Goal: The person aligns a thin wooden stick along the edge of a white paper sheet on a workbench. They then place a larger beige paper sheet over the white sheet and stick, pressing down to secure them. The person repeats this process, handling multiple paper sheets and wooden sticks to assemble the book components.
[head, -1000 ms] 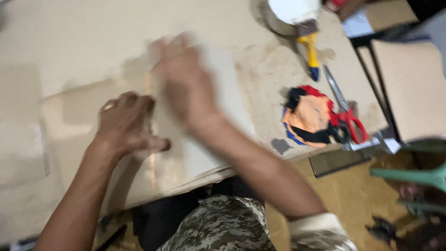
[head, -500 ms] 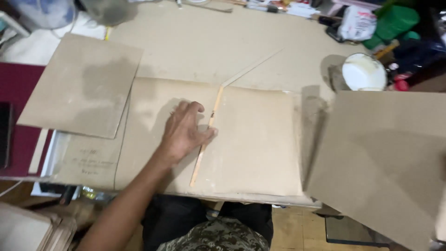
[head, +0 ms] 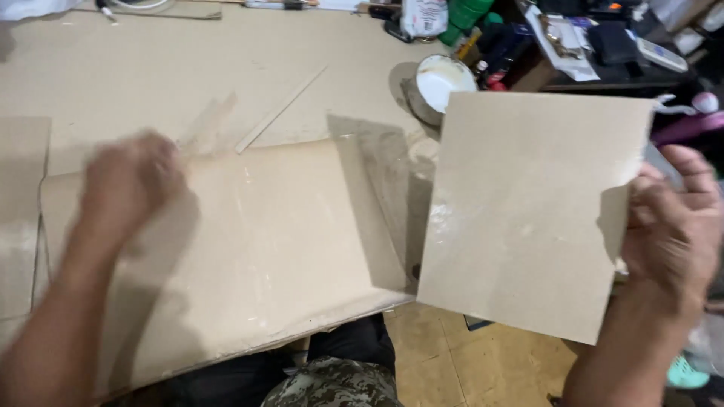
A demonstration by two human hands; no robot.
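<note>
My right hand [head: 671, 234] grips the right edge of a rectangular grey cardboard sheet [head: 528, 211], held up off the table's near right corner. My left hand [head: 128, 185] is blurred with motion above a larger cardboard sheet [head: 279, 241] that lies flat on the table. A thin strip [head: 207, 124], also blurred, shows just beyond its fingers; whether the hand grips it cannot be made out. A second thin strip [head: 279, 109] lies diagonally on the table behind the flat sheet.
A white bowl of paste [head: 441, 83] stands at the back right of the beige table [head: 151, 68]. Bottles, bags and clutter [head: 528, 30] crowd the far right. Another cardboard piece [head: 19, 218] lies at the left edge. My camouflage-clad lap [head: 335, 384] is below.
My right hand has brought the cardboard sheet up into view on the right. My left hand lifted off the flat sheet and moved left, and the strip it pressed is no longer there.
</note>
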